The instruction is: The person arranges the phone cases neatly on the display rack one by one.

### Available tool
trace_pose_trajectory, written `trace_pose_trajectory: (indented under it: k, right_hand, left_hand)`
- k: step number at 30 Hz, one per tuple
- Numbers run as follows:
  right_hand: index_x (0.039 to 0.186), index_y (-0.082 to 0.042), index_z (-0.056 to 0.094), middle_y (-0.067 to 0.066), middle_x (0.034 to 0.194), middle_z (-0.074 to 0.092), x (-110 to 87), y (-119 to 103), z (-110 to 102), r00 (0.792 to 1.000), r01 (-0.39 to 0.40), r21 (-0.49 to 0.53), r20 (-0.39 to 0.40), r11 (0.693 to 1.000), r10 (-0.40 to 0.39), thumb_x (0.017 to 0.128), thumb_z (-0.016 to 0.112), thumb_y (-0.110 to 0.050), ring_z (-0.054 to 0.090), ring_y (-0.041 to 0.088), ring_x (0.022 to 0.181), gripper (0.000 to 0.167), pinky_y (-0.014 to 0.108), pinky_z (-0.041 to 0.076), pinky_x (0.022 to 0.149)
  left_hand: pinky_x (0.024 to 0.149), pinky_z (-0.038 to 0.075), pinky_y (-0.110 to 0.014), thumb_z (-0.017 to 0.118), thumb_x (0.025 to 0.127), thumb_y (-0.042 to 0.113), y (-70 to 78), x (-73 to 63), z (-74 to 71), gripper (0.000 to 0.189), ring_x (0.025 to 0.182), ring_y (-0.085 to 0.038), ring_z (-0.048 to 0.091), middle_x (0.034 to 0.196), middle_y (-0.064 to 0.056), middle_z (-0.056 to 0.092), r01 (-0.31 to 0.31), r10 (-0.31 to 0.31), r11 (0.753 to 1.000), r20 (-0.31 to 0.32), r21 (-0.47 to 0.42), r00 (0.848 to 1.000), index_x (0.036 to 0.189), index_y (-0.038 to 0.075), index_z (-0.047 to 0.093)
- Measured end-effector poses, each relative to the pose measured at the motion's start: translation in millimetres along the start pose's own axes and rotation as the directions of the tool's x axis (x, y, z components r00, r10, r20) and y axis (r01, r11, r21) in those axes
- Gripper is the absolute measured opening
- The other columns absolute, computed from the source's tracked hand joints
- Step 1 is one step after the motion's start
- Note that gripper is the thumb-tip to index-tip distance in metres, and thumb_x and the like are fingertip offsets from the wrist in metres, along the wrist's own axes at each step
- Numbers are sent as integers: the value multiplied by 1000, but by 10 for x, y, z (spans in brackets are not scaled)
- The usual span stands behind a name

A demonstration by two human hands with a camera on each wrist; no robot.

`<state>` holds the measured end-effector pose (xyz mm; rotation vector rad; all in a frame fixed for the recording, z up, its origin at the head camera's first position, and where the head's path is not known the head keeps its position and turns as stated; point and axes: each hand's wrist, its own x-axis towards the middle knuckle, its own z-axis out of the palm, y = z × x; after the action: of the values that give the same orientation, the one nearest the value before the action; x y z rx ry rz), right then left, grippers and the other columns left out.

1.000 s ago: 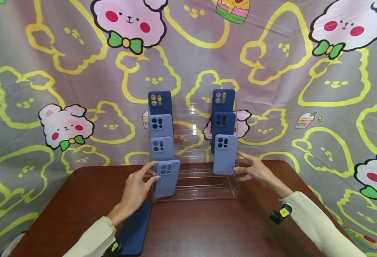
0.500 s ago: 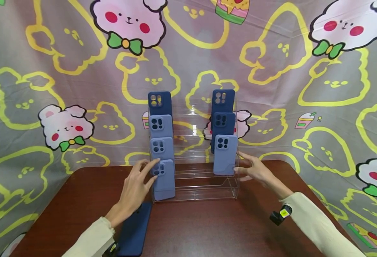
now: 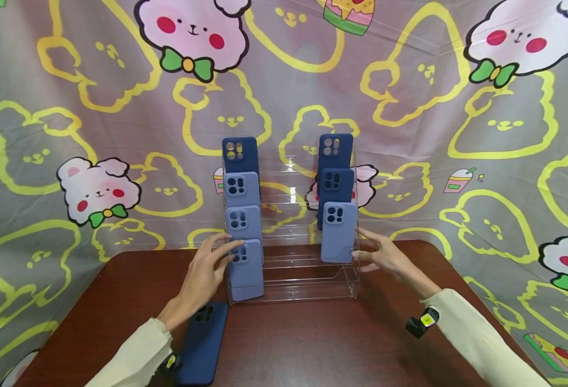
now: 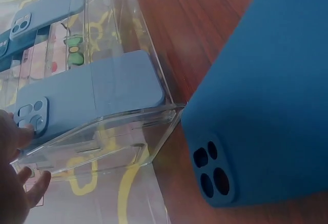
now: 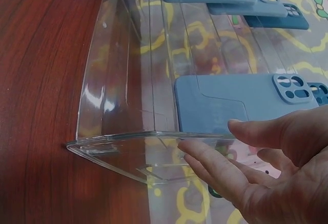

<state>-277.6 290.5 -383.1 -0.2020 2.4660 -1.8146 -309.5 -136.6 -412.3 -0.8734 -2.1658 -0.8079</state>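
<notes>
A clear tiered display rack (image 3: 293, 293) holds dark and light blue phone cases in two columns. My left hand (image 3: 201, 271) is at its left side, one digit resting on the camera cutout of the lowest light blue phone case (image 3: 247, 277). In the left wrist view, other fingers (image 4: 38, 189) lie outside the clear side panel. My right hand (image 3: 385, 255) holds the rack's right edge, beside another light blue phone case (image 3: 337, 242). The right wrist view shows its thumb (image 5: 251, 131) at the panel's upper edge and fingers outside.
A dark blue phone case (image 3: 203, 349) lies on the brown table (image 3: 293, 344), partly under my left forearm. Dark blue cases (image 3: 240, 153) stand higher on the rack. A patterned cloth (image 3: 284, 80) hangs behind the rack.
The lowest left light blue case, tilted one second ago, now sits straighter and lower in the rack. My left hand has loosened and shifted slightly left. The right hand stays put.
</notes>
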Motion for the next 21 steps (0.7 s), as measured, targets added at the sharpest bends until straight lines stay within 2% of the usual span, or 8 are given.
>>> trace_pose_trajectory:
  k: [8,11,14,18,21]
  right_hand:
    - [167,-4,18,41,156,38,7,4,9,1000,1,-7,-2,1000,-1,102,63,2,69,44,116,80,52,66,86]
    - [167,-5,17,41,156,38,5,-11,17,1000,-4,-12,1,1000,4,102,63,2,69,45,117,80,52,66,86]
    - [167,-6,18,41,156,39,3,-26,18,1000,-8,-8,-2,1000,8,102,63,2,67,47,119,80,53,66,86]
    - [168,-6,17,41,156,38,-2,-39,18,1000,-12,-16,-3,1000,12,102,64,1,66,48,121,81,53,66,86]
    - [168,-6,16,41,156,38,-10,-32,18,1000,-13,-15,-4,1000,13,102,64,0,65,48,121,81,52,66,86]
  left_hand:
    - [73,61,-42,76,92,-5,3,13,19,45,124,-34,55,138,-14,60,9,-9,1000,2,-22,1000,131,18,75]
    - [82,63,-50,79,89,-3,2,-19,5,50,128,-37,55,140,-16,59,27,-28,999,-20,-46,999,134,18,73]
    - [91,60,-55,82,87,-3,-15,-43,-24,57,131,-37,54,141,-18,58,36,-39,997,-44,-74,998,139,16,69]
    - [94,57,-50,83,86,-1,-32,-59,-88,63,133,-33,54,143,-16,57,38,-43,996,-56,-86,997,144,15,65]
    - [99,54,-37,85,85,0,-47,-75,-131,66,133,-29,54,144,-13,57,45,-51,994,-59,-97,997,146,15,63]
